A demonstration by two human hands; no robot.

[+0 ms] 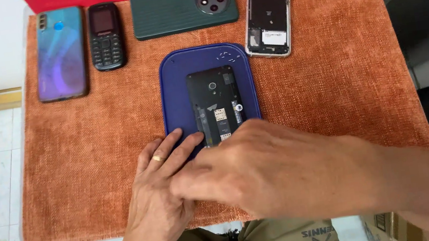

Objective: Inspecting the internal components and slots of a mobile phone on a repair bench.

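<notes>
Two hands meet at the near edge of the blue mat [175,81]: left hand [160,192] lies flat, fingers spread, steadying it. Right hand [266,172] covers the opened phone [215,100]'s near end; I cannot tell its grip. Phone lies centred on the mat, back exposed for access.

A black phone with its back cover off [216,103] lies flat and lengthwise at the frame's centre on a dark blue rounded tray [176,86], inner parts and card slots exposed, its lower end hidden.
</notes>
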